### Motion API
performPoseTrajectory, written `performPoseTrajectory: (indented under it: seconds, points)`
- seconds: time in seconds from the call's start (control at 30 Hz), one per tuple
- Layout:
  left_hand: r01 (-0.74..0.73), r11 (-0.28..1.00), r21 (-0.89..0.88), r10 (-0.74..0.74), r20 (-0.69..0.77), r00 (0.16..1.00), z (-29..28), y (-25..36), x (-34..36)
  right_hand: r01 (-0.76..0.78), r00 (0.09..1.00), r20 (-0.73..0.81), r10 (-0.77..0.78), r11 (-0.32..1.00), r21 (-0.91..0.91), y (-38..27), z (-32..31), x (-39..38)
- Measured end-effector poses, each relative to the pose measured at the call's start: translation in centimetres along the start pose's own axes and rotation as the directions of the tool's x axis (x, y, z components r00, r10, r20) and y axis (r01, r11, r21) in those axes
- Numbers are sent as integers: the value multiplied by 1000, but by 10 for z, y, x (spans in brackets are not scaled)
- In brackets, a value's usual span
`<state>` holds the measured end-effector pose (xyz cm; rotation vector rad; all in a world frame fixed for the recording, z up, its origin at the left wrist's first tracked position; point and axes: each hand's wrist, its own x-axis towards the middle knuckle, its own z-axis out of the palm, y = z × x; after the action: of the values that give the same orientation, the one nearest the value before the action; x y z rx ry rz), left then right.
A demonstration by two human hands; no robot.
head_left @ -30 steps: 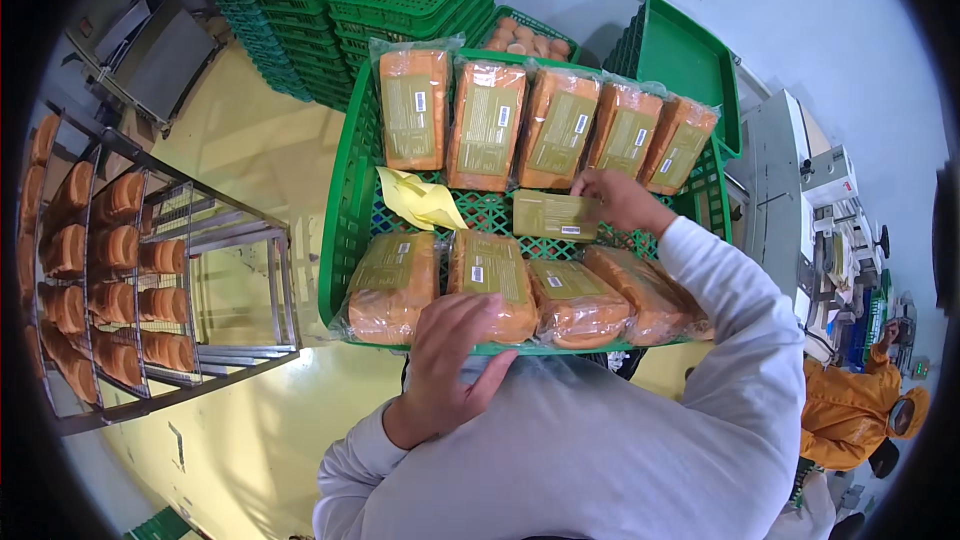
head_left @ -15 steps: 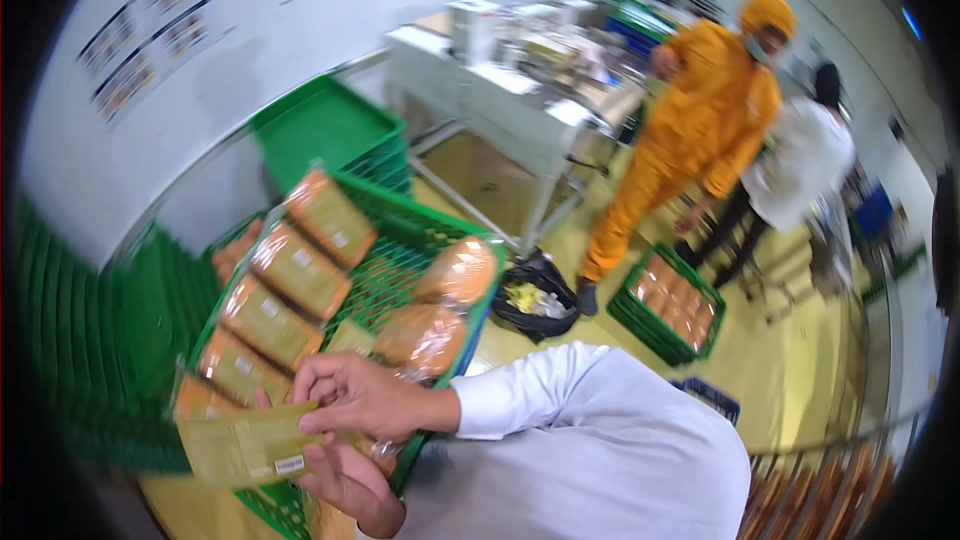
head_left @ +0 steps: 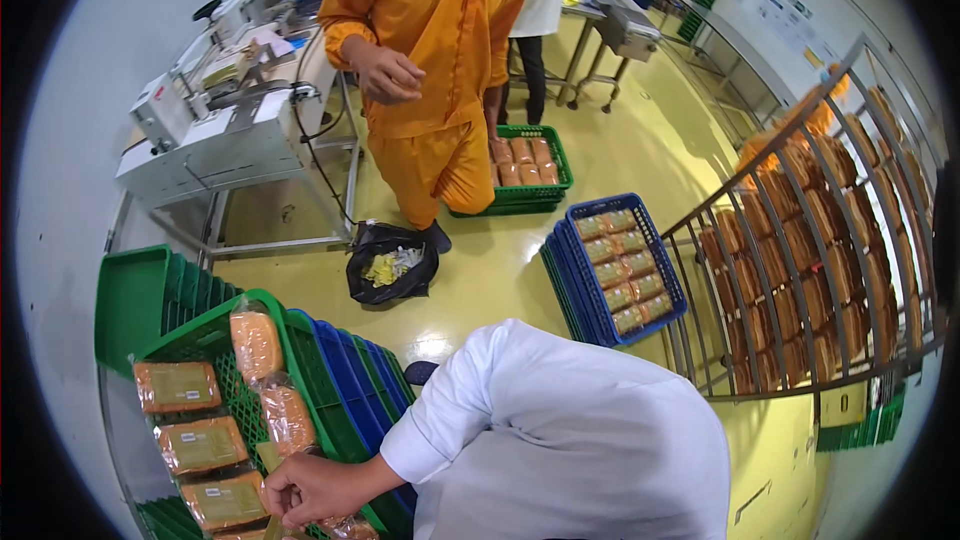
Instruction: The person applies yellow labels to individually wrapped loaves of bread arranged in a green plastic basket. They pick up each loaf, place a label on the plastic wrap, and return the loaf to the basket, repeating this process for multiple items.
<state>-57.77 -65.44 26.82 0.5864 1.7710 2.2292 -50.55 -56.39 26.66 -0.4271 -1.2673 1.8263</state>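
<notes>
My right hand (head_left: 312, 488), at the end of a white sleeve, is low over the near end of a green crate (head_left: 262, 302). Its fingers are pinched on a gold-green paper label (head_left: 268, 456), seen mostly edge-on and partly hidden by the hand. Left of it lies a clear-wrapped loaf (head_left: 246, 514) with a similar label on top. More labelled loaves (head_left: 162, 388) line the crate's left side. Wrapped loaves with no label showing, such as one loaf (head_left: 290, 418), lie along its right side. My left hand is out of view.
Stacked blue and green crates (head_left: 345, 360) adjoin the loaf crate. Beyond are a black waste bag (head_left: 388, 285), a person in orange (head_left: 430, 60) and a white worktable (head_left: 230, 155). A blue crate of labelled loaves (head_left: 672, 292) and a metal rack of loaves (head_left: 790, 270) stand right.
My view has swung to the right. The label, earlier spread flat between both hands, is now edge-on in my right hand. My left hand has dropped out of view. The orange-clad person appears nearer.
</notes>
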Motion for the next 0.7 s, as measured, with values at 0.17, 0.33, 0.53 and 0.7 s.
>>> performPoseTrajectory:
  seconds: [0.17,0.33,0.53,0.7]
  points:
    - [-73,997,-29,75,86,993,23,14,-7,286,949,-42,-312,910,-298,-1,-8,-6]
    - [-195,980,-43,197,56,979,20,21,-6,171,985,41,-169,982,-75,-15,-7,-8]
    - [-279,948,153,277,32,960,3,14,3,127,984,135,-120,991,-49,-23,-5,3]
    - [-443,789,425,444,102,890,-46,-23,31,139,964,247,-101,980,-141,-24,0,14]
